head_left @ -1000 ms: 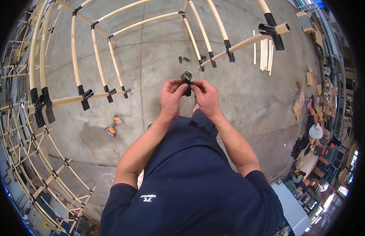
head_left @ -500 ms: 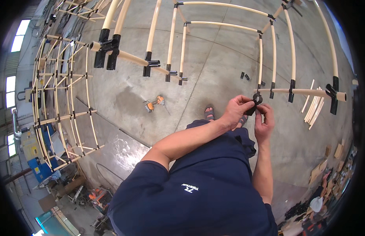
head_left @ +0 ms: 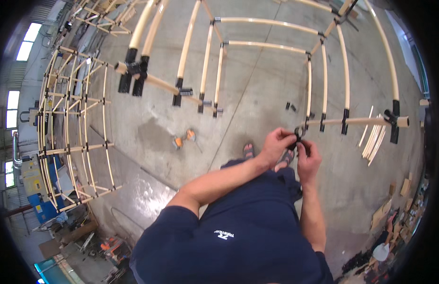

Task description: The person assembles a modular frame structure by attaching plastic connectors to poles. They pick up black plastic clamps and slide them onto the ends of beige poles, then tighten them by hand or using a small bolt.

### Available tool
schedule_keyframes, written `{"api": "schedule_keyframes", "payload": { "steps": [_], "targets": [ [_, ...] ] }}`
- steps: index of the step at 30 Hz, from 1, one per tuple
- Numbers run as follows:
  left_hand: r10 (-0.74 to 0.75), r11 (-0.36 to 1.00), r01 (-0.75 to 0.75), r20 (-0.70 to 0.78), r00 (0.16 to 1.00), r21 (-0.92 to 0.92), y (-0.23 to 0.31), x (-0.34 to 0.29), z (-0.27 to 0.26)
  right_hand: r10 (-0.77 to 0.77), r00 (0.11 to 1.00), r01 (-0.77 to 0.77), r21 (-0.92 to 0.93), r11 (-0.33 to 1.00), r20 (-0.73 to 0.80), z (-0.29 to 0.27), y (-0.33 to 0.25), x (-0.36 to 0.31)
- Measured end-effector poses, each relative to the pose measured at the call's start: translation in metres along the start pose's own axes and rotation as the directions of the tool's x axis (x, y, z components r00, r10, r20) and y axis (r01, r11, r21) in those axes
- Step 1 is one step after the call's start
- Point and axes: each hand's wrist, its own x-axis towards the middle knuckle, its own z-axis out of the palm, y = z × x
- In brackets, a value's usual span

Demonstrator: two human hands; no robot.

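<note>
Left hand: thumb and fingers pinched tight on a small black clamp. Right hand: also closed, thumb and fingertips on the clamp's lower part. No gap in either grip, fine finger detail too small and blurred. Clamp is held up above the concrete floor, in front of the body, just by the left end of the right tan rail in view; can't tell if it touches. That rail carries uprights with black joints. Left tan rail is similar, well apart from the hands.

On floor: loose black pieces beyond the hands, left of the right rail's uprights; orange-and-black drill below the left rail; thin pale rods, roughly parallel, near the right rail's right end. Shiny metal sheet on the floor's near-left part. Tall tan tube rack at floor's left edge. Sandal on one foot, left of the hands.
</note>
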Motion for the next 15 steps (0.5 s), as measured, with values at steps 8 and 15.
{"api": "schedule_keyframes", "payload": {
  "steps": [8, 15],
  "targets": [
    [-0.129, 0.971, 0.139, 0.064, 0.99, -0.192, -0.017, 0.001, -0.008, -0.424, 0.905, 0.423, -0.137, 0.896, 0.023, -0.004, 0.02, -0.001],
    [-0.028, 0.993, 0.034, 0.056, 0.998, -0.109, -0.018, -0.001, 0.003, 0.203, 0.979, -0.204, 0.048, 0.978, 0.03, -0.006, 0.024, -0.007]
  ]
}}
